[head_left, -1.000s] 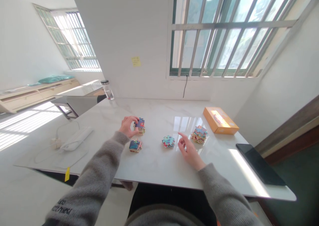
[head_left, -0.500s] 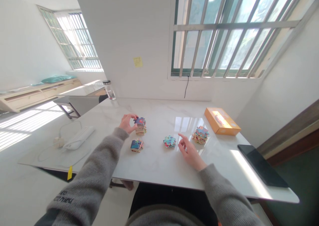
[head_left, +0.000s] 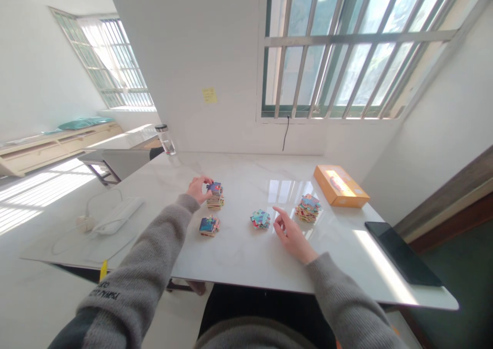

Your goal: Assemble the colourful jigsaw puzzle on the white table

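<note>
Four separate piles would be too exact a count, so: several piles of jigsaw puzzle pieces stand on the white table (head_left: 234, 256). My left hand (head_left: 197, 189) has thumb and fingers closed on the left edge of a tall pile (head_left: 215, 196), at its dark purple top puzzle piece (head_left: 214, 187). Nearer to me lies a lower pile with a dark blue top (head_left: 209, 226). My right hand (head_left: 291, 236) rests on the table, forefinger stretched and the other fingers loosely bent, holding nothing. To its left is a low turquoise pile (head_left: 260, 219); beyond it on the right rises a taller mixed pile (head_left: 308, 208).
An orange box (head_left: 342, 190) stands at the back right, with a black tablet (head_left: 400, 254) near the right edge. A white power strip (head_left: 117, 214) with cables lies at the left. A clear bottle (head_left: 167, 139) stands at the back left corner.
My left hand stays at the tall pile, its fingers shifting slightly at the top piece. My right hand has barely moved. The view sways a little.
</note>
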`<state>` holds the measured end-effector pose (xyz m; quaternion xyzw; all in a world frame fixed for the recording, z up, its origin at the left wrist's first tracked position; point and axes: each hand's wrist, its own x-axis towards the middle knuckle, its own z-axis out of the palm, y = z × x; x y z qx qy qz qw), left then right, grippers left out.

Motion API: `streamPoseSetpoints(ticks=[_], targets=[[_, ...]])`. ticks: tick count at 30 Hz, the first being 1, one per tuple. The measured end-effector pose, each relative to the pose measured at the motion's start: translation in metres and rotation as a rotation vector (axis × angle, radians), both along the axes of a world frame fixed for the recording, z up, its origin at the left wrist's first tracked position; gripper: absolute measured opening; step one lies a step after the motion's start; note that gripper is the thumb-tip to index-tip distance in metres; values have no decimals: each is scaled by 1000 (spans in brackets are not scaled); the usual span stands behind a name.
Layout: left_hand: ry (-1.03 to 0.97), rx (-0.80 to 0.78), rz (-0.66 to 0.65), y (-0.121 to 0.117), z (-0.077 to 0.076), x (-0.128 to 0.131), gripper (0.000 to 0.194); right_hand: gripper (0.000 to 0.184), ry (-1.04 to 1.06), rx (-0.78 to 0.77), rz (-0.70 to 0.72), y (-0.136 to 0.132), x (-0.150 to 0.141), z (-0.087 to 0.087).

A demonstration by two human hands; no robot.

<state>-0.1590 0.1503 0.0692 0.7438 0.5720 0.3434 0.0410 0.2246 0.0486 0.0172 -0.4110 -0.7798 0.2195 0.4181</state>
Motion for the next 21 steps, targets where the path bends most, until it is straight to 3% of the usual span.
streamPoseSetpoints(ticks=[6,11,16,21], targets=[[67,118,-1,-9,11,6,28,44,-1,-10,6,1,2,-2],[117,211,-85,-32,18,53,19,40,-15,-15,17,1,0,-2],[200,149,-292,-65,-4,123,16,35,-67,-20,19,1,0,0],[167,41,-260,-79,-33,166,31,35,-73,-23,22,1,-1,3]])
